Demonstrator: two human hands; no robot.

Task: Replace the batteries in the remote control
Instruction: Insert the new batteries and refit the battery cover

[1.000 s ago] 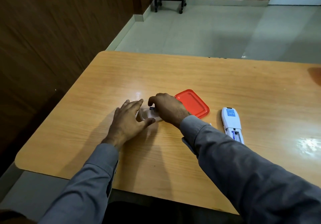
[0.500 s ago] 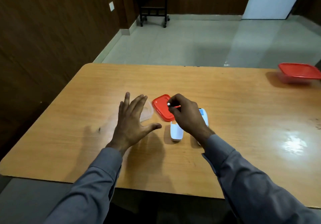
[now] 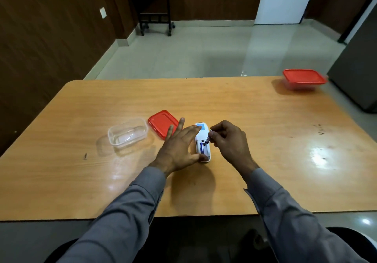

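Observation:
A white remote control (image 3: 204, 132) lies face down on the wooden table (image 3: 265, 130) with its battery bay uncovered. One blue battery (image 3: 202, 148) sits in the bay's left slot. My right hand (image 3: 229, 140) pinches a second blue battery (image 3: 208, 138), tilted with its lower end at the bay's right slot. My left hand (image 3: 179, 146) rests flat along the remote's left side, fingers straight and thumb at its near end.
A clear plastic container (image 3: 128, 133) stands to the left, its red lid (image 3: 162, 124) lying beside it. A second container with a red lid (image 3: 304, 79) is at the far right corner. A dark trolley (image 3: 155, 5) stands on the floor beyond.
My right hand carried the battery from over the red lid down to the remote's bay. My left hand left the clear container and moved right onto the remote.

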